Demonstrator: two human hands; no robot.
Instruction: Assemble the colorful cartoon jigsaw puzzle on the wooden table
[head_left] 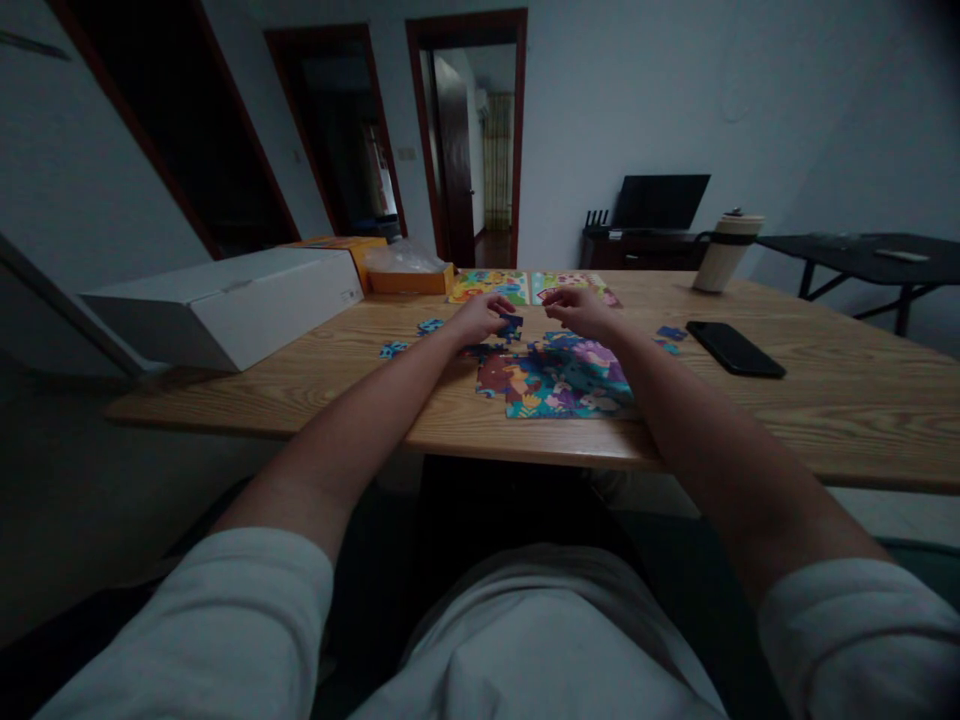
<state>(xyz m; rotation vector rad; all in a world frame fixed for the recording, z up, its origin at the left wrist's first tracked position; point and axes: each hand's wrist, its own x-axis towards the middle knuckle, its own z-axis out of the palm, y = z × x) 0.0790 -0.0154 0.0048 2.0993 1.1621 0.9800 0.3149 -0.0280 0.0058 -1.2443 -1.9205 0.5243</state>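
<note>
A partly assembled jigsaw puzzle (pixel 570 385) with colourful animal pictures lies near the table's front edge. Over its far left side, my left hand (pixel 480 318) pinches a dark blue puzzle piece (pixel 511 324). My right hand (pixel 579 310) is above the puzzle's far edge, its fingers drawn together; whatever they may hold is too small to make out. Loose blue pieces (pixel 393 350) lie left of the puzzle, and a few more pieces (pixel 671 333) are to its right, beyond my right forearm.
Two bright picture sheets (pixel 491 287) lie behind my hands. On the left stand a long white box (pixel 232 300) and an orange open box (pixel 409 281) with clear plastic in it. A black phone (pixel 735 349) and a cream tumbler (pixel 726 255) are on the right.
</note>
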